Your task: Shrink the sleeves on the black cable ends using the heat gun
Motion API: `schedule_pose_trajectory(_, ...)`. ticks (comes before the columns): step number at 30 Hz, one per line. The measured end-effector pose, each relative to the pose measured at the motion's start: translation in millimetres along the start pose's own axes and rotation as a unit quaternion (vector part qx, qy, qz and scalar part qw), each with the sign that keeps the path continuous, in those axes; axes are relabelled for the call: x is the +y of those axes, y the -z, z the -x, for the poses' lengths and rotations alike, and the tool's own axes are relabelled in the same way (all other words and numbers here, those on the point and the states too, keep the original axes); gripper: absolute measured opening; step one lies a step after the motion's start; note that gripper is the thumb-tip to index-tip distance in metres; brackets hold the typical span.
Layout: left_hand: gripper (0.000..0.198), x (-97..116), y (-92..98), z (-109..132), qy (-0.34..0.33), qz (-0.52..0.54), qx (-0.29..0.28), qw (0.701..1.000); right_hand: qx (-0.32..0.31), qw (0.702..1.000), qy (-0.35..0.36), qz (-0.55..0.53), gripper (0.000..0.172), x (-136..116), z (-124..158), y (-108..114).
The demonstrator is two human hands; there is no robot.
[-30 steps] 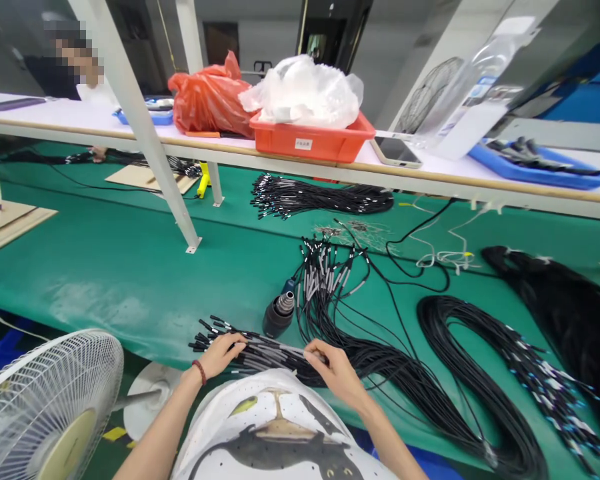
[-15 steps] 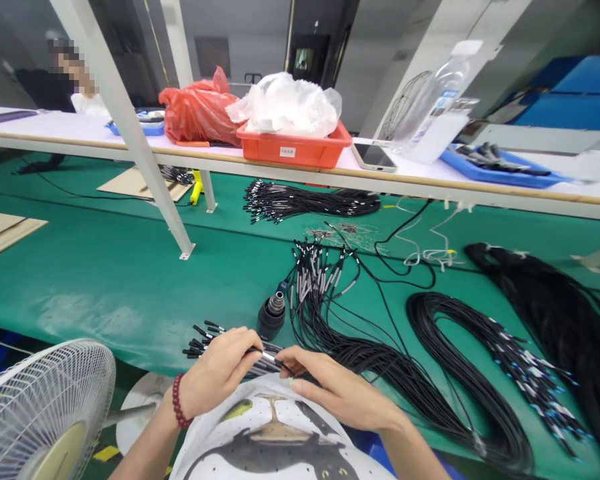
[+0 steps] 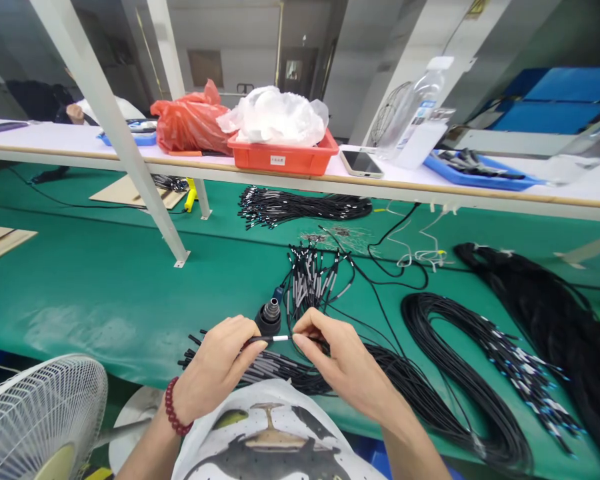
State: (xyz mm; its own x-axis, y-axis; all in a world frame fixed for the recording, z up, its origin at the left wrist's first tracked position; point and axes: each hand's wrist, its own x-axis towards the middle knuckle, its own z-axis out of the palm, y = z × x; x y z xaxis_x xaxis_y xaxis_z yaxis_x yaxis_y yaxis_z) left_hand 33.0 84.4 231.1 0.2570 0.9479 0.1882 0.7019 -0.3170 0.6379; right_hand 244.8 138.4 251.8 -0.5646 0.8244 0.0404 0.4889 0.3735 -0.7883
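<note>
My left hand [image 3: 219, 363], with a dark red bead bracelet, pinches a thin black cable [image 3: 260, 339] that has a white sleeve on it. The sleeve lies level in the gap between my hands. Its right end is beside my right hand [image 3: 337, 353], whose thumb and fingertips are closed on the cable. Beneath both hands lies a bundle of black cables with grey sleeves [image 3: 280, 369]. Just behind them a hot air gun [image 3: 270, 316] stands with its metal nozzle pointing up. Another bundle of sleeved cable ends [image 3: 310, 280] fans out behind my right hand.
Coiled black cables [image 3: 430, 320] and a thick dark bundle [image 3: 525, 300] lie on the green mat at right. Overhead, a shelf [image 3: 210, 168] carries a red bin [image 3: 280, 159], a phone [image 3: 361, 162] and a bottle [image 3: 425, 93]. A fan [image 3: 45, 413] stands at lower left.
Both hands have risen slightly away from my lap, and the cable with its white sleeve is now in plain view between them. My right hand has turned more upright. The view has shifted a little.
</note>
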Motion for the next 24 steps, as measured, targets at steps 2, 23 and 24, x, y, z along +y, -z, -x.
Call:
schedule_pose_trajectory(2, 0.028, 0, 0.1, -3, 0.002, 0.006, -0.007, 1.000, -0.006, 1.000, -0.004, 0.012, 0.020, 1, -3, 1)
schedule_pose_trajectory(23, 0.037, -30, -17.4, -51, 0.125, 0.049, 0.067, 0.989, 0.103, 0.993, -0.052, -0.023, 0.019, 22, -47, -14)
schedule_pose_trajectory(24, 0.037, -33, -19.0, -52, 0.127, 0.045, 0.067, 0.989, 0.104, 0.993, -0.053, -0.023, 0.019, 24, -49, -16)
